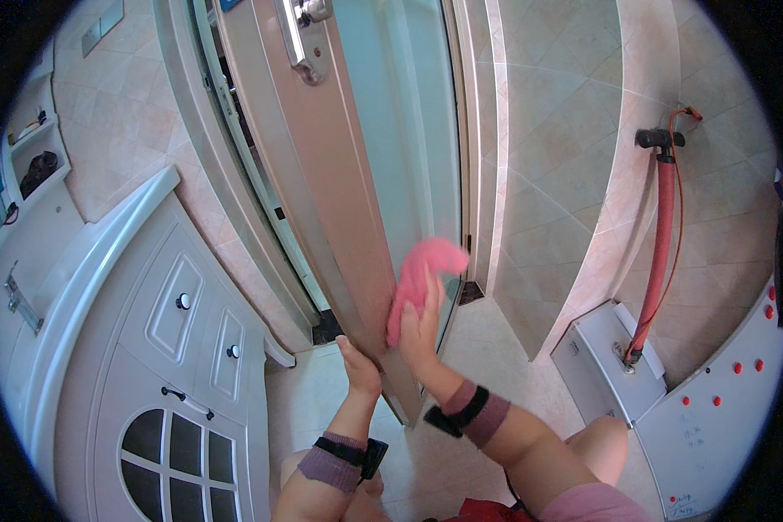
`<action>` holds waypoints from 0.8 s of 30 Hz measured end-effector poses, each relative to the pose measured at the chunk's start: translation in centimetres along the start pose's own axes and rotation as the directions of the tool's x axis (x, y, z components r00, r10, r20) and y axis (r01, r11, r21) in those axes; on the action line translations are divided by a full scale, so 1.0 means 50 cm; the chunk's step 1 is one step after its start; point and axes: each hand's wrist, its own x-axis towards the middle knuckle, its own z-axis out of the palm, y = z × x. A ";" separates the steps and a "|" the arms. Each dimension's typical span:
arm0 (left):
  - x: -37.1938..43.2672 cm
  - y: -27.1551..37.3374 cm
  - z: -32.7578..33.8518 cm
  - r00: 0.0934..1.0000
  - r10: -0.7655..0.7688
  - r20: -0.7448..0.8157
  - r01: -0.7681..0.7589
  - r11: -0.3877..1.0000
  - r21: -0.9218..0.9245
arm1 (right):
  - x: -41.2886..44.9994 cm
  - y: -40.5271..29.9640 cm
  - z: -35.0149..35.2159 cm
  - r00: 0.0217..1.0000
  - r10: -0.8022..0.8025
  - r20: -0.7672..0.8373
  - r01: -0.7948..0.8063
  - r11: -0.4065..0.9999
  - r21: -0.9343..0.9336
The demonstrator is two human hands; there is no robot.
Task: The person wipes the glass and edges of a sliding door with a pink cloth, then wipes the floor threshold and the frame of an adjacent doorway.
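Note:
A partly open door (339, 196) with a tan frame, a frosted glass panel and a chrome lever handle (303, 46) stands before me. My right hand (423, 326) holds a pink cloth (417, 280) against the lower part of the door, where frame and glass meet. The cloth's upper end is blurred. My left hand (360, 370) rests against the door's edge near its bottom corner, thumb up, holding no object that I can see; its fingers are mostly hidden behind the door.
A white vanity cabinet (169, 313) with a basin top stands at left. Wall shelves (39, 143) hold small items. At right, a red hand pump (664, 215) stands on a metallic box (607, 365), beside a white board (711, 430) with red magnets. Tiled walls flank the doorway.

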 end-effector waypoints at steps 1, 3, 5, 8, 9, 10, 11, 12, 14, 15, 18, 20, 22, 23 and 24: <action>-0.002 0.004 0.004 1.000 0.000 0.001 0.000 1.000 -0.001 | -0.045 0.036 -0.005 0.998 0.063 -0.003 -0.063 0.998 0.013; -0.005 0.010 0.010 0.998 -0.031 -0.059 0.030 0.999 -0.019 | -0.123 0.114 -0.011 0.993 0.122 -0.006 -0.122 0.992 0.026; -0.006 0.013 0.015 0.995 -0.028 -0.092 0.026 0.999 -0.018 | -0.172 0.185 -0.020 0.965 0.255 -0.065 -0.260 0.961 -0.090; 0.001 -0.002 0.020 0.995 -0.035 -0.095 0.031 0.998 -0.052 | -0.140 0.265 -0.091 0.756 0.598 0.268 -0.640 0.586 0.497; 0.006 -0.011 0.013 0.996 -0.050 -0.073 0.045 0.997 -0.066 | -0.114 0.250 -0.087 0.764 0.588 0.265 -0.630 0.591 0.504; 0.011 -0.016 -0.001 0.997 -0.039 -0.072 0.034 0.998 -0.060 | -0.071 0.212 -0.073 0.814 0.542 0.210 -0.540 0.571 0.618; 0.013 -0.027 -0.008 0.998 -0.023 -0.056 0.019 0.997 -0.073 | -0.019 0.167 -0.070 0.854 0.500 0.143 -0.440 0.549 0.710; 0.012 -0.030 -0.010 0.999 -0.009 -0.039 0.005 0.996 -0.087 | 0.044 0.119 -0.062 0.898 0.436 0.057 -0.359 0.651 0.669; 0.003 -0.020 -0.037 1.000 -0.004 0.005 0.004 1.000 -0.020 | 0.171 -0.068 -0.035 0.991 0.122 -0.055 -0.073 0.837 0.543; 0.001 -0.015 -0.036 0.998 0.002 0.064 -0.004 0.999 0.036 | 0.245 -0.110 -0.026 0.997 -0.051 -0.051 0.068 0.896 0.440; 0.000 -0.023 -0.027 0.997 -0.032 0.069 0.035 0.998 -0.044 | 0.437 -0.285 0.017 0.890 -0.450 -0.071 0.455 0.872 0.182; -0.002 -0.032 -0.006 0.996 -0.025 0.086 0.029 0.999 -0.036 | 0.539 -0.347 0.042 0.788 -0.611 -0.073 0.615 0.783 0.092; -0.006 -0.022 -0.004 0.997 -0.021 0.074 0.021 1.000 -0.010 | 0.553 -0.356 0.054 0.789 -0.608 -0.085 0.614 0.782 0.109; -0.011 -0.013 0.001 0.998 -0.016 0.064 0.016 1.000 -0.002 | 0.550 -0.350 0.059 0.784 -0.614 -0.097 0.621 0.775 0.118; -0.013 -0.011 0.008 0.998 -0.012 0.058 0.012 1.000 -0.001 | 0.542 -0.334 0.054 0.797 -0.599 -0.074 0.601 0.777 0.187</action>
